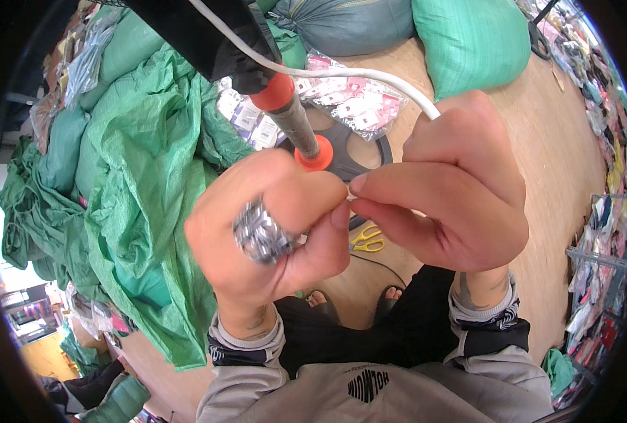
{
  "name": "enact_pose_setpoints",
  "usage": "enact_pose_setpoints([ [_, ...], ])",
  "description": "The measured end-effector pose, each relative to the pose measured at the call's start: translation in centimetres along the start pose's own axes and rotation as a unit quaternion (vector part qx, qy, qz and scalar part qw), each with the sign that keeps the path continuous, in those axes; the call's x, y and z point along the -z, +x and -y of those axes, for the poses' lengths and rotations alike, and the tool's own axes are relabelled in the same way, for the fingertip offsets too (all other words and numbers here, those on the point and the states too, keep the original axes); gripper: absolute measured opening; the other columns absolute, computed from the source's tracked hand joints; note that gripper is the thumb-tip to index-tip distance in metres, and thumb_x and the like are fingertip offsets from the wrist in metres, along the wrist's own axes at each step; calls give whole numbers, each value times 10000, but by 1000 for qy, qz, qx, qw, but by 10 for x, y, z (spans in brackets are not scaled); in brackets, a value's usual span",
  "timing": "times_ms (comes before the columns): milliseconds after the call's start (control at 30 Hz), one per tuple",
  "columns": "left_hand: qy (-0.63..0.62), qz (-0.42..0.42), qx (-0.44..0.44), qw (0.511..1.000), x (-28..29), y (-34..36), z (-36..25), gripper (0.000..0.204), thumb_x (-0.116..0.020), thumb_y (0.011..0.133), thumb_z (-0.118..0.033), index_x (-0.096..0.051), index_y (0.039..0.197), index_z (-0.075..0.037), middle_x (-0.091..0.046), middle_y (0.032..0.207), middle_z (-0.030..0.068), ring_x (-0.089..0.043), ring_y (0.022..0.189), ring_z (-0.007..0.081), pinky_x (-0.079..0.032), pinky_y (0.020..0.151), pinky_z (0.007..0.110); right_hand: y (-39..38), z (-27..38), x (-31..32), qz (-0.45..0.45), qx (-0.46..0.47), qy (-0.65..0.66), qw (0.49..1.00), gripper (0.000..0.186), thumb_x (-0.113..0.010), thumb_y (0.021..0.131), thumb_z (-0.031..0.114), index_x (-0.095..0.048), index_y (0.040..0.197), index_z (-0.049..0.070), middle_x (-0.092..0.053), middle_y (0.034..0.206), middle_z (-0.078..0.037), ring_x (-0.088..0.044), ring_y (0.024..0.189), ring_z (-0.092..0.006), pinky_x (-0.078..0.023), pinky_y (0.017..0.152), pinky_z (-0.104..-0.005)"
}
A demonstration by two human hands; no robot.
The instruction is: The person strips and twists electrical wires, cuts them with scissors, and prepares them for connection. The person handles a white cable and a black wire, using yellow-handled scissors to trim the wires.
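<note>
My left hand (271,233) is closed, with a crumpled silvery, black-streaked bundle (260,231) held in its curled fingers; blur hides what kind of thing it is. Its thumb and forefinger meet the fingertips of my right hand (454,190). That hand is also closed in a pinch. A tiny whitish piece (351,196) shows between the two sets of fingertips, too small to name. A white cable (341,72) runs across the top and passes out of sight behind my right hand.
A pole (299,127) with orange collars rises from a dark base ahead. Green sacks (151,155) lie left, another green sack (472,46) far right. Pink-and-white packets (359,102) lie behind the pole. Yellow-handled scissors (368,242) are below my hands. Packed racks (602,268) line the right.
</note>
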State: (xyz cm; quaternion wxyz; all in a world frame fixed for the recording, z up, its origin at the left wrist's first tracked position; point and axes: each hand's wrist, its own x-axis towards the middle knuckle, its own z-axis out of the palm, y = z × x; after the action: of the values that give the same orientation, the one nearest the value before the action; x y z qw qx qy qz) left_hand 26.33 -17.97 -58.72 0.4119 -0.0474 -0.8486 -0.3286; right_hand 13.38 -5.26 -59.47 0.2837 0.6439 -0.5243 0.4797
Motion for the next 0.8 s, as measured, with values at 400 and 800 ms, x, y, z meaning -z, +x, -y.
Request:
enact_pose_setpoints([
  [400,-598,-22,378,707,18,-1,4,237,-536,820,-191,-528,676,-3,-456,530,3,-279,422,41,-205,415,206,-10,1,15,-26,-128,10,991,326,-689,787,287,-610,969,29,-487,749,-7,-440,630,-151,-330,561,-261],
  [800,-152,-74,193,967,-21,-2,-16,233,-781,738,11,-612,897,21,-654,775,55,-639,659,100,-521,578,215,1,34,-22,-127,-361,368,847,987,-318,878,727,-12,1480,7,-547,901,-99,-502,805,-151,-397,799,-304],
])
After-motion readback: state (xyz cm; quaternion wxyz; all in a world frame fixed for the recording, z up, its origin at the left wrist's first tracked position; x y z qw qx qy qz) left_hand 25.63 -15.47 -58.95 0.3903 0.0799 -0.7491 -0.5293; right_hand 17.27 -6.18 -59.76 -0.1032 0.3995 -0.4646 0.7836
